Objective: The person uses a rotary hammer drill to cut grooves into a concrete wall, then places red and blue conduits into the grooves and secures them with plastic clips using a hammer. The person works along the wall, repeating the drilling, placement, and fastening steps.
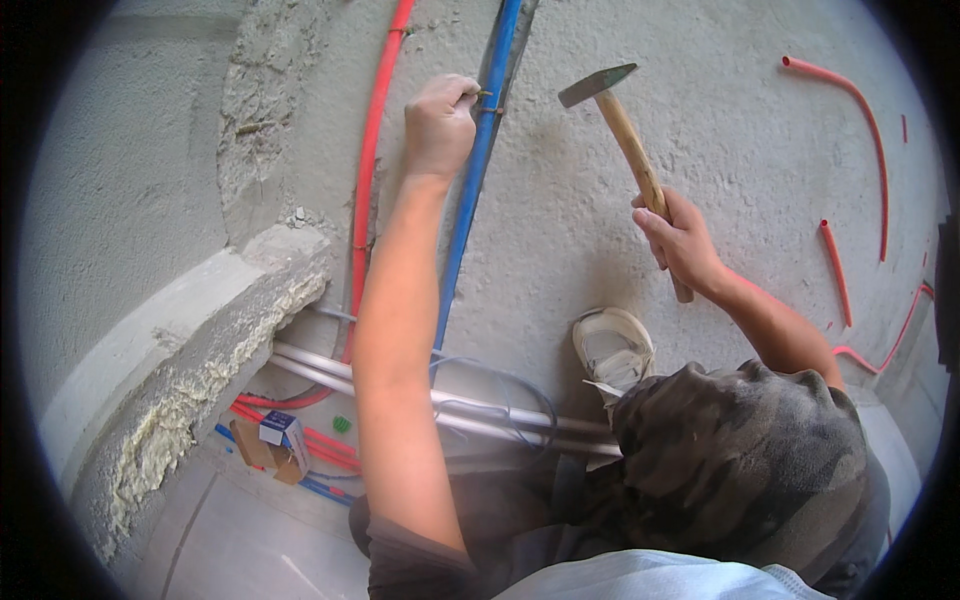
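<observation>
Camouflage trousers (740, 450) and a pale shoe (612, 345) lowest in view, braced against the rough grey wall (600, 200). Left hand (438, 125) raised beside the blue conduit (478, 165), fingertips pinched together on a small nail or clip (484, 95), apparently to steady it at the pipe. Right hand (680, 240) fist-closed around the wooden handle of a hammer (625, 130), head poised just right of the fastener. Red conduit (365, 190) alongside; grey pipes (400, 385) along the wall's foot.

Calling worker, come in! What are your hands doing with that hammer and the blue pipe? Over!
Left hand pinching a nail against the blue pipe. Right hand gripping the hammer, head raised clear of the wall. Nothing between hammer and nail.
</observation>
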Action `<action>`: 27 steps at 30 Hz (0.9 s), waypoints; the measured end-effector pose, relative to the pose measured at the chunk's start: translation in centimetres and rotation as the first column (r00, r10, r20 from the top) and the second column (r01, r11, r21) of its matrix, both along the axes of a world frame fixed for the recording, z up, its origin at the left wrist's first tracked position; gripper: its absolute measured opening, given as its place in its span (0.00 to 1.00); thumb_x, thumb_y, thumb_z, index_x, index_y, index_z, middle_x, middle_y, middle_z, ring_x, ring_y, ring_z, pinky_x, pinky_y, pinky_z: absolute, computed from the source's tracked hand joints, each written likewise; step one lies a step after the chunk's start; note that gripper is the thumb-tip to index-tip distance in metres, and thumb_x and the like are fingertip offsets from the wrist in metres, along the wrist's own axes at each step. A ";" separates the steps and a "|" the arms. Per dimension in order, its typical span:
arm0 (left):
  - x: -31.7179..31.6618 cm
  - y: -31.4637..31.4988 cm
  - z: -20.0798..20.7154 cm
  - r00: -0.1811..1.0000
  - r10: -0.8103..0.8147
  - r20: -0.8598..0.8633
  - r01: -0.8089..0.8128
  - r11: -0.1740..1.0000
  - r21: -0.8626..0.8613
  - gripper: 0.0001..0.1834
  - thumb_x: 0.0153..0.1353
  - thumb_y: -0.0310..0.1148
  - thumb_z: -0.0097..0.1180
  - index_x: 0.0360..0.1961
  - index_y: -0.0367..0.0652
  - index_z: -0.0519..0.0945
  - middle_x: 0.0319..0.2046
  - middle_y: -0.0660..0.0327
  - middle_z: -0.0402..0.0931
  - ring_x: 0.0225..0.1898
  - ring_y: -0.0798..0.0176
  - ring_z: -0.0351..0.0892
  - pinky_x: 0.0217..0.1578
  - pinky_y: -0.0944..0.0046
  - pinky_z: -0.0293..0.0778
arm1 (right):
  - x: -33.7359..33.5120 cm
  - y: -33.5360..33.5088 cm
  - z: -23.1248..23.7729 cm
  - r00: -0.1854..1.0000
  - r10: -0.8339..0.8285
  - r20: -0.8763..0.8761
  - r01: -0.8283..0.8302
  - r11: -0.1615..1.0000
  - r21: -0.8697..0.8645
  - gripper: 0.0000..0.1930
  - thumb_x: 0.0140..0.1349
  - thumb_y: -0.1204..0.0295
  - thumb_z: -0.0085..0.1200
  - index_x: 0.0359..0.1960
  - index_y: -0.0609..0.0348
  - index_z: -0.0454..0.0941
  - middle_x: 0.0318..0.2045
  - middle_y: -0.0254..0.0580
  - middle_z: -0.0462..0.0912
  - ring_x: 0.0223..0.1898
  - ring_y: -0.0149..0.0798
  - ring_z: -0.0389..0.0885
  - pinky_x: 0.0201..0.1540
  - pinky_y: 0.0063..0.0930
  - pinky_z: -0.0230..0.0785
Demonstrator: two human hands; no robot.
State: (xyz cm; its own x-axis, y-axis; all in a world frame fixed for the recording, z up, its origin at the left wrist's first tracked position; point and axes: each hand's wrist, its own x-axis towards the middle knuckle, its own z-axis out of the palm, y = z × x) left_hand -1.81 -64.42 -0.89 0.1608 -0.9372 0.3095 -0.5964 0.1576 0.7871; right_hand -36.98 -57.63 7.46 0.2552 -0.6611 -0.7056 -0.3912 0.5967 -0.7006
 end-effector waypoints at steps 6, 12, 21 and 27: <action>-0.2 -0.1 0.0 0.998 -0.028 0.048 0.029 0.999 -0.018 0.09 0.58 0.13 0.61 0.37 0.36 0.87 0.38 0.52 0.87 0.40 0.55 0.89 0.42 0.59 0.83 | 2.0 -2.8 0.6 0.920 0.282 -0.272 -0.372 0.848 -0.377 0.14 0.78 0.63 0.59 0.53 0.60 0.75 0.26 0.40 0.74 0.24 0.41 0.74 0.30 0.42 0.70; -0.8 0.2 0.6 0.992 0.078 -0.103 -0.048 0.962 0.268 0.31 0.60 0.13 0.57 0.66 0.43 0.81 0.40 0.51 0.87 0.44 0.49 0.88 0.48 0.51 0.83 | 4.4 -4.8 2.7 0.865 0.363 -0.346 -0.496 0.720 -0.485 0.14 0.77 0.63 0.59 0.50 0.60 0.73 0.29 0.58 0.81 0.30 0.62 0.80 0.34 0.54 0.71; -0.6 0.0 0.1 0.996 0.074 0.042 -0.078 0.990 0.116 0.35 0.61 0.16 0.63 0.70 0.46 0.77 0.41 0.49 0.88 0.43 0.48 0.91 0.48 0.51 0.85 | 6.6 -6.4 2.2 0.740 0.430 -0.518 -0.653 0.643 -0.400 0.14 0.78 0.61 0.56 0.48 0.60 0.70 0.33 0.60 0.84 0.36 0.70 0.81 0.38 0.61 0.71; -1.5 0.5 0.0 0.968 0.191 -0.161 -0.149 0.959 0.241 0.19 0.60 0.15 0.63 0.52 0.39 0.85 0.44 0.49 0.86 0.44 0.49 0.88 0.46 0.54 0.83 | 6.7 -6.6 2.4 0.761 0.420 -0.494 -0.638 0.621 -0.454 0.14 0.78 0.62 0.56 0.49 0.61 0.71 0.32 0.61 0.83 0.36 0.69 0.82 0.39 0.60 0.71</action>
